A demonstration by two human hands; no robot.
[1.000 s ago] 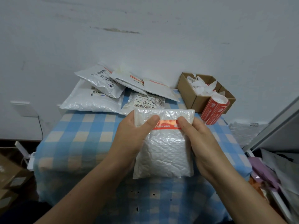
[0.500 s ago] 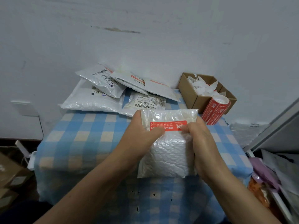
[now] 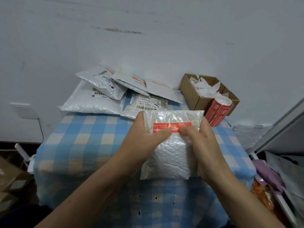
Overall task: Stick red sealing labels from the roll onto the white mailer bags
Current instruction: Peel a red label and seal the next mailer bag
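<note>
Bearing a red sealing label point(image 3: 172, 126) near its top, the white bubble mailer point(image 3: 171, 160) is gripped by left hand point(image 3: 144, 140) and right hand point(image 3: 204, 145), thumbs point(image 3: 164, 133) pressed onto that label.

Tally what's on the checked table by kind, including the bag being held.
White mailer bags: 6, namely the held bag gripped by left hand and right hand, plus 5 visible in the overlapping pile
Red label roll: 1 (possibly 2 side by side; unclear)
Cardboard box of paper scraps: 1
Total: 8
</note>
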